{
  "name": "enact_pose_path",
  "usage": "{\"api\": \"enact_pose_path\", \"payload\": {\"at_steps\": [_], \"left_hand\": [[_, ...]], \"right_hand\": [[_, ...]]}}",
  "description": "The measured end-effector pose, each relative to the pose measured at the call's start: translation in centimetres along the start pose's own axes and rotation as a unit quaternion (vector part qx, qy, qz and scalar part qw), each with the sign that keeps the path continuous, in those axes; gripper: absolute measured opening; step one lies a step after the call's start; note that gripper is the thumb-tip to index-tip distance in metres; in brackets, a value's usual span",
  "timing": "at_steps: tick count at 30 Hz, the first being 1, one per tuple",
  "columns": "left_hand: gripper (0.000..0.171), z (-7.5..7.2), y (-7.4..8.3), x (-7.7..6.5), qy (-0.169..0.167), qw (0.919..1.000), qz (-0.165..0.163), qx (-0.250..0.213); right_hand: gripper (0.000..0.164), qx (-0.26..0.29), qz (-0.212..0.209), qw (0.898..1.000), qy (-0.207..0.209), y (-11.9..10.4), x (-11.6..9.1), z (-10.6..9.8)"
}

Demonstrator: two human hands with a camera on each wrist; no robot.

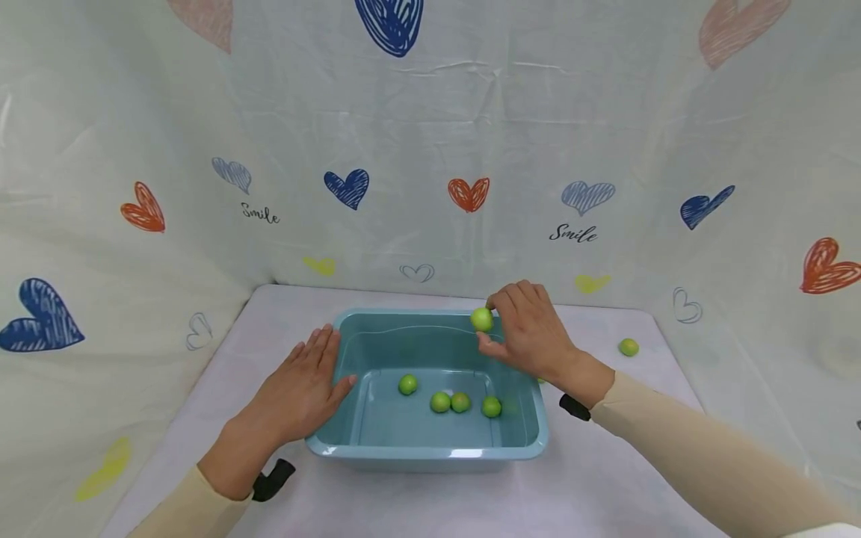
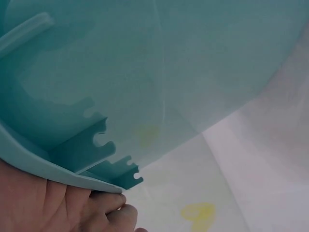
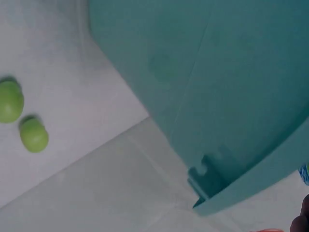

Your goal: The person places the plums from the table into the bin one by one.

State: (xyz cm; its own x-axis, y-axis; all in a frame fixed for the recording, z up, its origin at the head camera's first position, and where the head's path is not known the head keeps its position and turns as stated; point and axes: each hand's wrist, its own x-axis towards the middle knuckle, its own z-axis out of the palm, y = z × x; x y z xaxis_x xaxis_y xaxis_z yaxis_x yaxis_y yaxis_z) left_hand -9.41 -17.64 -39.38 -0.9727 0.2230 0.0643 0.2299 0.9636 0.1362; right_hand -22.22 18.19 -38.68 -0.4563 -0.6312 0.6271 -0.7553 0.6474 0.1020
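Note:
A blue-green plastic basin (image 1: 430, 453) stands on the table with several green limes on its floor, among them one lime (image 1: 407, 385) toward the left. My left hand (image 1: 296, 396) lies along the basin's left rim, fingers straight and thumb over the edge. In the left wrist view, the palm and fingers (image 2: 108, 212) are right at the rim's underside. My right hand (image 1: 531, 332) pinches a lime (image 1: 481, 319) between thumb and fingers above the basin's back right part. Only a bit of that hand's fingers (image 3: 300, 222) enters the right wrist view.
Right of the basin, a lime (image 1: 628, 347) lies on the white-covered table (image 1: 605, 463). Another lime (image 3: 35, 135) near the basin's outer wall is mostly hidden in the head view. A heart-printed sheet (image 1: 403, 119) hangs behind and at both sides.

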Motion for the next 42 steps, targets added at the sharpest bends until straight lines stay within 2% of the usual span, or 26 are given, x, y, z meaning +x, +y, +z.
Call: {"api": "enact_pose_path", "payload": {"at_steps": [9, 17, 29, 42], "left_hand": [[0.078, 0.2, -0.2, 0.0, 0.003, 1.0000, 0.002, -0.007], [0.078, 0.2, -0.1, -0.1, 0.010, 0.9999, 0.004, -0.009], [0.078, 0.3, -0.1, -0.1, 0.015, 0.9997, 0.002, -0.018], [0.079, 0.4, 0.0, -0.2, 0.012, 0.9997, 0.000, -0.022]], "right_hand": [[0.038, 0.001, -0.037, 0.997, -0.062, -2.2, 0.1, 2.2], [0.035, -0.011, -0.079, 0.995, -0.051, -2.8, -0.6, 3.7], [0.034, -0.035, -0.056, 0.993, -0.100, -3.1, -0.6, 3.9], [0.039, -0.030, -0.058, 0.993, -0.094, -3.0, -0.7, 4.0]]}}
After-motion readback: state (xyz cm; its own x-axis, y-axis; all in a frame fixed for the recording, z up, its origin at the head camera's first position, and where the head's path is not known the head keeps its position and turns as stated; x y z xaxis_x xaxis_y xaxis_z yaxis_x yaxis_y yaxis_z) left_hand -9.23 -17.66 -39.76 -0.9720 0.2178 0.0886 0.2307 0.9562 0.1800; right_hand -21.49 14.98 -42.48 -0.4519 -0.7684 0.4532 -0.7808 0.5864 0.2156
